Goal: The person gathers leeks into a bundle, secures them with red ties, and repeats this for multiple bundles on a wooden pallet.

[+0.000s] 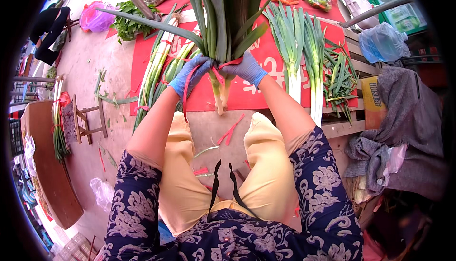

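In blue gloves, my left hand (194,73) and my right hand (247,69) meet at a bundle of leeks or large green onions (217,29). Its dark leaves rise to the top of the view, and its pale root ends point down towards me. A red ribbon (232,63) goes around the bundle at hand height, crossing at its front. Each hand grips a part of the ribbon, and a loose end hangs below my left hand. My fingertips are partly hidden against the stalks.
Tied bundles (156,61) lie left on a red cloth (265,97) bearing writing. Loose leeks (290,51) and trimmed leaves (338,76) lie right. A wooden stool (89,120) stands left. Red ribbon scraps (231,131) lie between my knees. A draped grey cloth (409,118) is at right.
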`<state>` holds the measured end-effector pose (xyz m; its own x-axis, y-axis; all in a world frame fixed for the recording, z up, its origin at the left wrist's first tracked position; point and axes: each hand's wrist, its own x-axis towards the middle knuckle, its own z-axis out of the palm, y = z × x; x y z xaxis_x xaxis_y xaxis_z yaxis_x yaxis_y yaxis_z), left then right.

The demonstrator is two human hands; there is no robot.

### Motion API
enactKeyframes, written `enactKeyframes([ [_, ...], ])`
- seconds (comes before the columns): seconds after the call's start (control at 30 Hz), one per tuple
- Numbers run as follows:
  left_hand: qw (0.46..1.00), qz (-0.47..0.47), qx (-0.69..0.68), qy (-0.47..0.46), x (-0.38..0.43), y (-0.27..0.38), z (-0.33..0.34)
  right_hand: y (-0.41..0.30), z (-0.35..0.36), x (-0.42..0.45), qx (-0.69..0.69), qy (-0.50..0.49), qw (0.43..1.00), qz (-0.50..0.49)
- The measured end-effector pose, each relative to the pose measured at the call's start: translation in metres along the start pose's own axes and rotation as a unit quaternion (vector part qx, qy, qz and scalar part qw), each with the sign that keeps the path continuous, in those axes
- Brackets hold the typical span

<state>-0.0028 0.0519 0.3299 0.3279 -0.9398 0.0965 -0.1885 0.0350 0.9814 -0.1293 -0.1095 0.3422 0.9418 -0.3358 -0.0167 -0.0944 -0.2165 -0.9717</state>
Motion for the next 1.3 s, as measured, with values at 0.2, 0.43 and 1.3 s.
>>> enactKeyframes([
  [0.2, 0.984, -0.178, 0.007, 0.003, 0.047, 0.006, 0.0, 0.049, -0.017, 0.043, 0.143, -0.017, 0.975, 0.167],
  [0.43, 0.897, -0.433, -0.068, 0.054, 0.071, -0.187, 0.038, 0.26, 0.03, 0.048, 0.263, 0.033, 0.891, 0.367],
  [1.3, 0.967, -0.231, -0.043, 0.1, 0.11, -0.33, 0.076, 0.284, 0.0, 0.095, 0.103, 0.095, 0.96, 0.242],
])
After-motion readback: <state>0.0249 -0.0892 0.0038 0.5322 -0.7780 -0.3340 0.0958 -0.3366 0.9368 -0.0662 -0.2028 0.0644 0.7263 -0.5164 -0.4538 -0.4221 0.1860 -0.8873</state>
